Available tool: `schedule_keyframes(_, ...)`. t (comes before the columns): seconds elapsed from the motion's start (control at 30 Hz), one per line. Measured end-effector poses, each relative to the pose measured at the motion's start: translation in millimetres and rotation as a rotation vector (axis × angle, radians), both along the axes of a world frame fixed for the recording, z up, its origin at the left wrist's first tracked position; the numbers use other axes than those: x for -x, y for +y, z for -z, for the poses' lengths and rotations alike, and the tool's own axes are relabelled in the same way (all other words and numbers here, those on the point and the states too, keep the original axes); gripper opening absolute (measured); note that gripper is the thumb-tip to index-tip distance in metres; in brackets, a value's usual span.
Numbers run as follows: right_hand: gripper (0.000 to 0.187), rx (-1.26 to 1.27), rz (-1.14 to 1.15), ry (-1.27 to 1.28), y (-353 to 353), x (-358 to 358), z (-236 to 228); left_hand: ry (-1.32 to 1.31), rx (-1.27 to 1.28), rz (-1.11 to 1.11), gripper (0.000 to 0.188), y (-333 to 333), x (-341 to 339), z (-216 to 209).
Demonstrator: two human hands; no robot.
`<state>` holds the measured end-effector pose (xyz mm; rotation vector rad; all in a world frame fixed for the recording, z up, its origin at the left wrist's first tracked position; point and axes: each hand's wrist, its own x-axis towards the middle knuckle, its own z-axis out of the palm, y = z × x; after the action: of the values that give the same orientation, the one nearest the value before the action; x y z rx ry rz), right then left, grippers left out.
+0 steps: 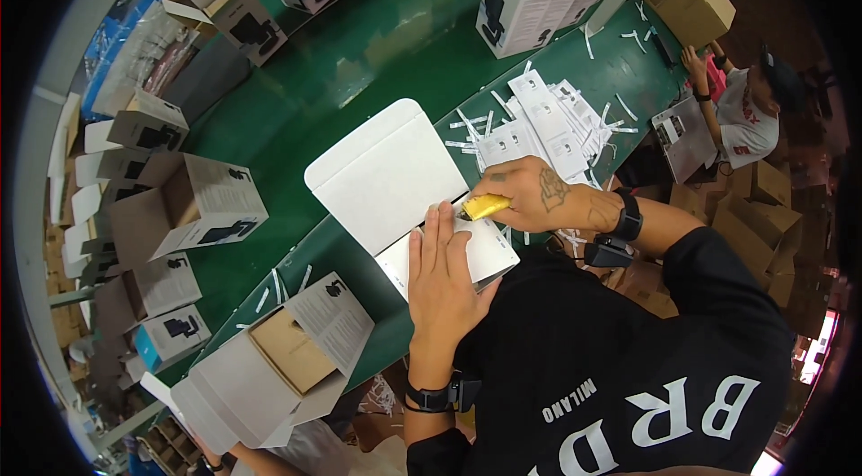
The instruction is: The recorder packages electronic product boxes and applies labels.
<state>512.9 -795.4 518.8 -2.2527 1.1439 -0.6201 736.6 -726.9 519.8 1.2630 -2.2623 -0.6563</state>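
Observation:
A white cardboard box [489, 251] lies at the table's near edge, its wide lid flap [386, 175] folded back away from me. Across the top of the box my left hand [442, 283] is laid flat, fingers stretched out and pressing on it. My right hand [537, 193] is closed round a yellow utility knife [487, 206]. The knife's tip is down at the box, close to the left fingertips and along the fold by the flap. Whether the blade is in the cardboard cannot be made out.
Printed leaflets [548, 121] and cut paper strips pile beyond my right hand on the green table [359, 72]. An open printed box [296, 350] stands at near left, with more [215, 198] along the left side. Stacked boxes [530, 9] stand at the back. A co-worker [745, 108] works at right.

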Motion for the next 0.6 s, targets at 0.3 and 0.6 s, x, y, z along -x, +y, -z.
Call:
schedule_keyframes(0.3, 0.022, -0.063, 0.220, -0.011, 21.4, 4.2, -38.0, 0.012, 0.031, -0.019, 0.081, 4.9, -10.6, 0.4)
schedule_keyframes(0.6, 0.026, 0.143, -0.072, 0.139, 11.8, -17.9, -22.1, -0.011, 0.065, 0.010, 0.079, 7.8, -21.0, 1.1)
